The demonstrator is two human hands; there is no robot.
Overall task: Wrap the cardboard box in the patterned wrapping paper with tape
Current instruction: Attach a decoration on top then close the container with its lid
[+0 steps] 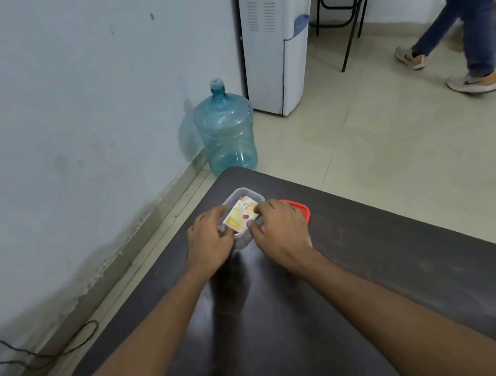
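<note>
Two bare hands reach out over a dark desk (368,252). Near the far corner of the desk sits a clear plastic tub (243,195). A small cardboard box (242,215) with yellow, white and red pictures on it lies tilted across the top of the tub. The left hand (211,241) is on the left side of the box, its fingers curled around the tub's near left edge, and its grip looks closed on the tub. The right hand (281,230) is on the right side, its fingers on the box's right edge and its thumb by the near corner, so its grip is closed on the box. A red lid (302,210) lies flat on the desk just behind the right hand. On the floor past the desk stands a big blue water jug (226,132) next to the wall. A white water dispenser (275,42) stands just right of the jug. Far to the right, a person's legs (467,21) in blue trousers and grey shoes step across the floor.
</note>
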